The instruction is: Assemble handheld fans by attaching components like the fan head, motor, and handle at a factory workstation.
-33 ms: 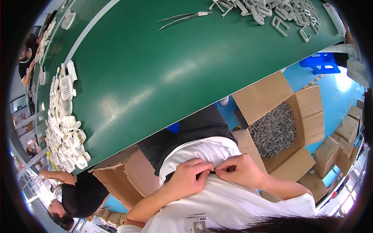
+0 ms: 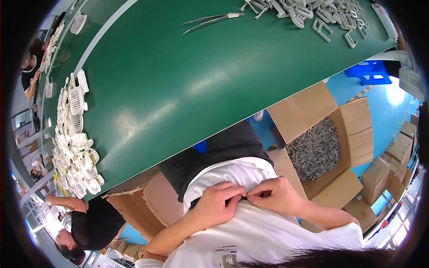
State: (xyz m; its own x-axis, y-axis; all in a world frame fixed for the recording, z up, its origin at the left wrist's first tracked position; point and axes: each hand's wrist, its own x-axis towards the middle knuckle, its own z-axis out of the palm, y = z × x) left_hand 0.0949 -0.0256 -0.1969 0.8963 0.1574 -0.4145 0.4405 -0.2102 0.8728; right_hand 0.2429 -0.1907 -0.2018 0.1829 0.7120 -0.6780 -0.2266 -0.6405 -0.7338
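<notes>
Both my hands are at my waist, in front of my white shirt (image 2: pixel 228 169). The fingers of my left hand (image 2: pixel 219 201) are curled, thumb and fingertips pinched together. My right hand (image 2: pixel 279 196) is closed in a similar pinch, its fingertips almost meeting those of the left. A small dark bit (image 2: pixel 243 198) shows between the two sets of fingertips; what it is, I cannot make out. Beyond my hands is the green table (image 2: pixel 178 89), with metal tweezers (image 2: pixel 210 21) lying near its far side. Neither hand touches the table.
Grey plastic clip-like parts (image 2: pixel 321 18) are heaped at the far right of the table. White slotted plastic parts (image 2: pixel 76 143) pile along its left. An open carton (image 2: pixel 357 134) of small grey parts stands right; another carton (image 2: pixel 134 207) is left, near a co-worker (image 2: pixel 98 223).
</notes>
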